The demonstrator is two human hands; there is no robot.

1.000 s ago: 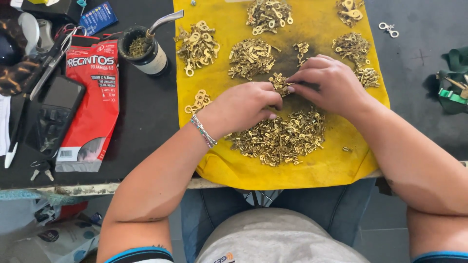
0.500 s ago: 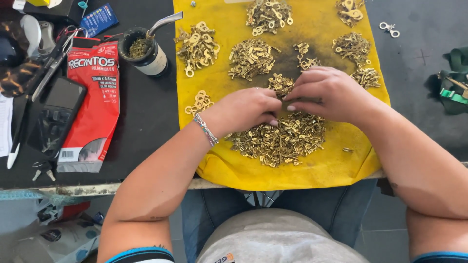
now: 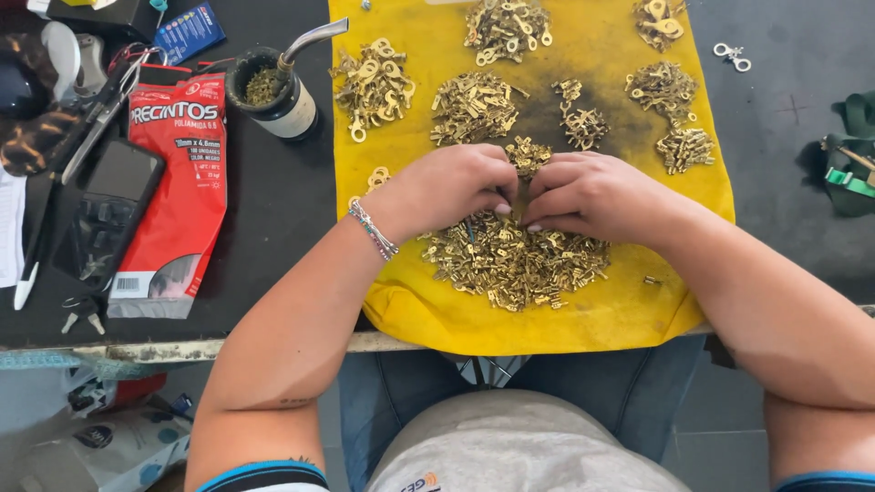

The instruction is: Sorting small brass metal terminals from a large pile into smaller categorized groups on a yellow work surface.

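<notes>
A yellow cloth (image 3: 602, 319) covers the black table and carries several heaps of small brass terminals. The largest heap (image 3: 515, 260) lies nearest me. My left hand (image 3: 447, 187) and my right hand (image 3: 592, 191) rest palm down on its far edge, fingertips meeting over the heap. The fingers are curled; what they pinch is hidden. A smaller pile (image 3: 529, 155) sits just beyond the fingertips. A beaded bracelet (image 3: 374, 230) circles my left wrist.
Left of the cloth stand a dark cup with a metal straw (image 3: 273, 87), a red plastic packet (image 3: 178, 182), a black phone (image 3: 105, 210) and pliers (image 3: 100, 109). Other brass piles (image 3: 374, 87) lie farther back. A green object (image 3: 852, 164) sits at the right edge.
Both hands have drawn closer together and slid toward me over the big heap, fingertips now meeting at its far edge.
</notes>
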